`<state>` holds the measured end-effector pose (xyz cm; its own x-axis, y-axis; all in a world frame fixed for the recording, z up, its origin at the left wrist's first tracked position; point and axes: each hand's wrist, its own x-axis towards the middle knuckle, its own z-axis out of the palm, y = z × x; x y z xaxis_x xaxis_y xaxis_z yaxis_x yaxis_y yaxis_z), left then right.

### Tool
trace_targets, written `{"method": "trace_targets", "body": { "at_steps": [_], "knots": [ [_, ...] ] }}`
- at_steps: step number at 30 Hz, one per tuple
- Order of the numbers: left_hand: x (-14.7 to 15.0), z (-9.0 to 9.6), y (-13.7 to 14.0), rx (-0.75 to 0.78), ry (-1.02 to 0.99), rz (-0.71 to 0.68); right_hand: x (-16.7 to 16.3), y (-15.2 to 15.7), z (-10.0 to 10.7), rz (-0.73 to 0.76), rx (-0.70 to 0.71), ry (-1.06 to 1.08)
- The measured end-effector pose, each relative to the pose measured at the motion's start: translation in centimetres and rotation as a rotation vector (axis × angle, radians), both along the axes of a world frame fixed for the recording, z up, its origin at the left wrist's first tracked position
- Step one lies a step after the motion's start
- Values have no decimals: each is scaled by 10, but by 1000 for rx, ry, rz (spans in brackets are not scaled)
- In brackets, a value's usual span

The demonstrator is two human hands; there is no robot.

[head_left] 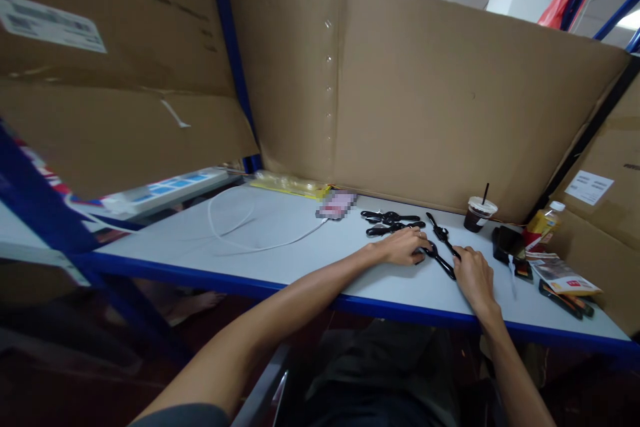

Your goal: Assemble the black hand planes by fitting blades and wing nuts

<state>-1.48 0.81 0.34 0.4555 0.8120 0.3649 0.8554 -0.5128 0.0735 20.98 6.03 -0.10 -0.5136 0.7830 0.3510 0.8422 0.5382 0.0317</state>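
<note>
Left hand (407, 247) curled at upper end of near clip (443, 263); cannot tell if gripping. Right hand (475, 277) pinching lower end of far clip (441, 232). Other black clips (393, 217) on bench (280, 220), beyond left hand.

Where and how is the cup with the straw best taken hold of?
Probably around the cup, below its lid, from the front left: it stands upright, its straw juts up, cardboard rises behind, and a black object lies to the right.
</note>
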Motion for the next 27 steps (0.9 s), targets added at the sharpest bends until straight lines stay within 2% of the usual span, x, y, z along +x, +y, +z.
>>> {"method": "trace_targets", "body": {
  "at_steps": [6, 13, 15, 20, 24, 27],
  "knots": [
    [9, -3, 0, 8, 13, -92, -2, -5, 5, -39, -31, 18],
    [15, -5, -1, -29, -77, -59, 5, -4, 17, -167, -77, -52],
    [18, -4, -2, -47, -96, -27, 14, -1, 22, -170, -111, -98],
    [24, -4, -2, -79, -53, 150, 34, 6, 30, -166, -195, -156],
    [18, -6, 3, -90, -29, 237, 31, 4, 28, -131, -212, -147],
    [5, -6, 8, -91, -9, 249, 24, 0, 28, -106, -225, -154]
  ]
}}
